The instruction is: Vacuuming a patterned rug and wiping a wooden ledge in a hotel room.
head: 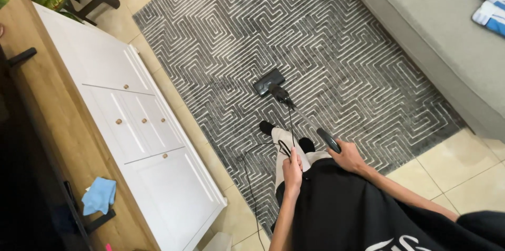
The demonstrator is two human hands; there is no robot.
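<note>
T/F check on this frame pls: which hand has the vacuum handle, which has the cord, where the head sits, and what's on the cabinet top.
1. The right hand grips the vacuum handle. True.
2. The left hand is empty. False: its fingers are closed on a loop of the black cord.
3. The vacuum head rests on the bare tile floor. False: it sits on the grey patterned rug.
4. A blue cloth lies on the wooden cabinet top. True.
5. The sofa is red. False: it is light grey.
</note>
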